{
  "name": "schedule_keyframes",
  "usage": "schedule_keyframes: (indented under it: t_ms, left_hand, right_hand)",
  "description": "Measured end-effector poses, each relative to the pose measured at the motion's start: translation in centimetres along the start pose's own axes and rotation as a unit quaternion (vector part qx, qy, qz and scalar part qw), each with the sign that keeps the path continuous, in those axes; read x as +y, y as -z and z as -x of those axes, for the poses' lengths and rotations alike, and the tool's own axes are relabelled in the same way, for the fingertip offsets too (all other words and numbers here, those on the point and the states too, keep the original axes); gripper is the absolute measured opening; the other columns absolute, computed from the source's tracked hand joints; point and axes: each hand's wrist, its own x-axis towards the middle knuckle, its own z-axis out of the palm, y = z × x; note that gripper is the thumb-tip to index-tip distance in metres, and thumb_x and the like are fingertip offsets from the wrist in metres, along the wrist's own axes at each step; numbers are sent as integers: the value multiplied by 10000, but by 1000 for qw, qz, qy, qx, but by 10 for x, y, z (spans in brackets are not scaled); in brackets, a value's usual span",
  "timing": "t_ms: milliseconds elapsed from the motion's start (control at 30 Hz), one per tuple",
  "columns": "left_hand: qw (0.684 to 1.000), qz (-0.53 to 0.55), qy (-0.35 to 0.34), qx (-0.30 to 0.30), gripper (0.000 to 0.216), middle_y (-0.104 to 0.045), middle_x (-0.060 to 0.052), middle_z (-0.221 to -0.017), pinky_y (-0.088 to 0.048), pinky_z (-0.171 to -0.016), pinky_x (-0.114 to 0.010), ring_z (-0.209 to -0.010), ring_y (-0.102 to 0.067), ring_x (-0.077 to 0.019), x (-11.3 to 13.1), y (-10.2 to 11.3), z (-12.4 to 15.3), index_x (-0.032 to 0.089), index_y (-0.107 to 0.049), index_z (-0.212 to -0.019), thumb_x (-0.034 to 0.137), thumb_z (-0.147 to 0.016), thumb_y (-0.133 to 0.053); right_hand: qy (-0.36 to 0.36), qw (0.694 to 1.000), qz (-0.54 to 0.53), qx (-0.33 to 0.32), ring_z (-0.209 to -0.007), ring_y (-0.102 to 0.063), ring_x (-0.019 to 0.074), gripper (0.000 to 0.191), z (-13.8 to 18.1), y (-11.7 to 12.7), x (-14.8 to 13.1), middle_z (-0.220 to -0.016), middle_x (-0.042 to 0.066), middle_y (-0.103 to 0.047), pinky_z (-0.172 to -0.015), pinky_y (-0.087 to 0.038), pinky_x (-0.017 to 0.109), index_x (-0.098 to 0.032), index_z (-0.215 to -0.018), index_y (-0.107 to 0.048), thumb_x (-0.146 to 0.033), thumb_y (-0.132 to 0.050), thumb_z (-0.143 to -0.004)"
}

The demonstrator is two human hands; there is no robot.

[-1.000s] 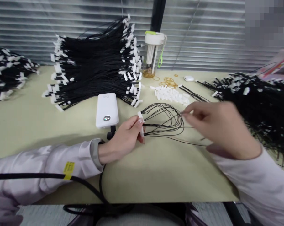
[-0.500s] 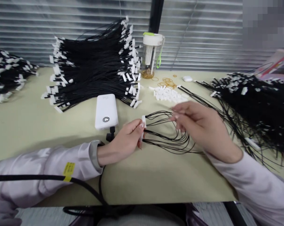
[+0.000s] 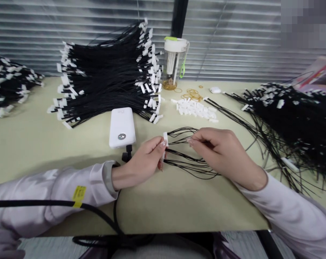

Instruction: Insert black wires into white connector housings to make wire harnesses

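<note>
My left hand (image 3: 148,153) pinches a long white connector (image 3: 165,139) between thumb and fingers. Thin black wires (image 3: 181,156) run out of its right side in separate groups and curve rightward under the other hand. To the right of the connector, my right hand (image 3: 219,153) is closed, thumb against forefinger, on a black wire of the upper group. The wire's far end is hidden by my fingers. Behind that hand lies a small heap of loose white connectors (image 3: 194,108).
A white power bank (image 3: 122,126) with a plugged cable stands left of centre. Behind it is a large stack of black cables (image 3: 106,72) with white ends. More black wires (image 3: 295,126) pile up at right. A drinking bottle (image 3: 173,64) and rubber bands (image 3: 192,95) are at the back.
My right hand has moved slightly down and left, its fingertips closing near the upper wires by the connector. The left hand and its connector stay in place.
</note>
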Motion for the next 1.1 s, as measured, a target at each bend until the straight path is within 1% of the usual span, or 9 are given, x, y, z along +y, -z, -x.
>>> schedule_keyframes:
  t_ms: [267, 367, 500, 567, 700, 833, 900, 1000, 1100]
  left_hand:
    - [1000, 11, 2, 0, 274, -429, 45, -559, -397, -472, -201, -475, -431, -69, 0, 0, 0, 177, -459, -721, 396, -853, -362]
    - [1000, -2, -1, -2, 278, -427, 45, -560, -395, -471, -199, -475, -428, -67, 2, -1, 0, 177, -454, -721, 390, -862, -343]
    - [1000, -20, -8, -4, 284, -423, 49, -555, -390, -471, -197, -472, -425, -66, 3, 0, 0, 176, -437, -704, 380, -869, -329]
    - [1000, -23, -9, 2, 289, -424, 49, -547, -385, -470, -197, -468, -426, -64, 3, 0, 0, 175, -421, -683, 373, -872, -327]
    - [999, -40, -12, 5, 290, -425, 48, -544, -379, -470, -196, -471, -431, -65, 2, 0, 0, 176, -415, -683, 372, -874, -321]
    - [997, -74, -9, -28, 284, -425, 44, -581, -388, -477, -207, -493, -430, -73, 4, -1, 3, 177, -432, -718, 397, -865, -327]
    - [995, -87, -11, -41, 278, -423, 43, -589, -386, -479, -209, -505, -423, -78, 5, -1, 4, 178, -435, -735, 401, -863, -329]
    - [995, -92, -15, -44, 276, -426, 42, -591, -382, -482, -207, -514, -423, -80, 6, -1, 4, 178, -429, -725, 396, -863, -332]
    - [997, -63, -14, -31, 279, -429, 45, -584, -384, -491, -203, -508, -439, -73, 4, 0, 2, 173, -432, -698, 388, -859, -356]
  right_hand:
    - [-2, 1000, -12, -16, -506, -415, 81, 201, 0, -3, 1, -558, -13, -520, -503, -334, 218, -176, -653, -550, -253, -465, -817]
    - [-32, 998, -46, -34, -514, -400, 78, 223, -1, -2, 0, -552, -16, -496, -496, -331, 211, -168, -641, -543, -274, -459, -818]
    - [-89, 984, -127, -83, -516, -367, 68, 247, -3, -3, 0, -542, -32, -442, -484, -327, 191, -158, -621, -517, -287, -446, -820]
    - [-99, 980, -145, -98, -526, -373, 68, 240, -4, -6, 2, -548, -34, -438, -494, -333, 189, -155, -631, -522, -285, -445, -818]
    - [-68, 987, -116, -85, -543, -395, 76, 233, -4, -12, 5, -572, -26, -474, -521, -335, 201, -155, -672, -550, -282, -435, -829]
    - [4, 995, -78, -57, -577, -441, 76, 156, -2, -19, 1, -631, -21, -540, -570, -336, 200, -164, -706, -560, -203, -457, -817]
    - [29, 997, -61, -47, -606, -462, 79, 137, -1, -23, -3, -656, -16, -557, -585, -334, 199, -163, -703, -552, -158, -461, -806]
    - [43, 998, -41, -38, -615, -470, 82, 138, -2, -28, -7, -650, -13, -557, -587, -334, 199, -161, -688, -540, -141, -464, -801]
    - [45, 998, -42, -27, -616, -483, 76, 114, -3, -23, -6, -675, -18, -576, -591, -348, 192, -170, -728, -563, -171, -480, -806]
